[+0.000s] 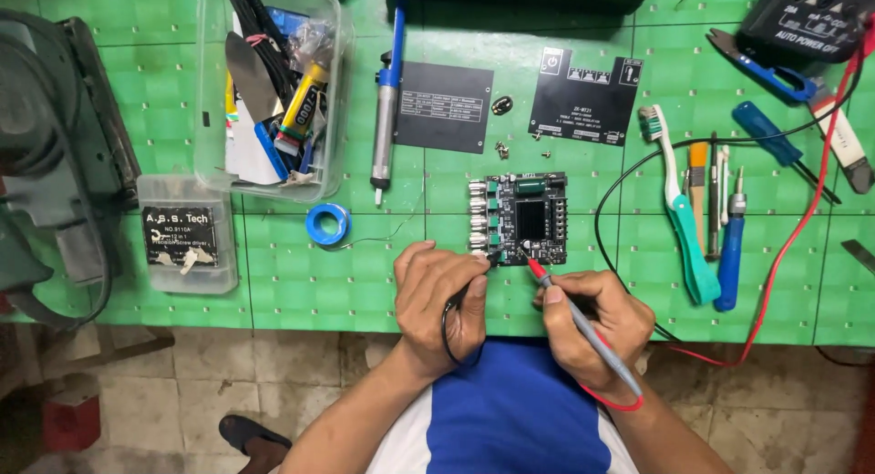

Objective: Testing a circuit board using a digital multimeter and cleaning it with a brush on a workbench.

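A small black circuit board (519, 217) with a row of silver knob shafts on its left side lies on the green table (365, 283). My left hand (439, 305) grips a black test probe whose tip touches the board's near left corner. My right hand (592, 324) holds a red test probe (570, 310), and its tip rests on the board's near edge. A red lead (802, 246) and a black lead (602, 210) run off to a black meter (807, 18) at the far right.
Two black panel plates (444, 107) (583, 96) and loose screws lie behind the board. A blue desoldering pump (386, 100), solder reel (327, 224), clear tool tub (273, 82) and small box (187, 232) sit left. Toothbrush (679, 210), screwdrivers and cutters lie right.
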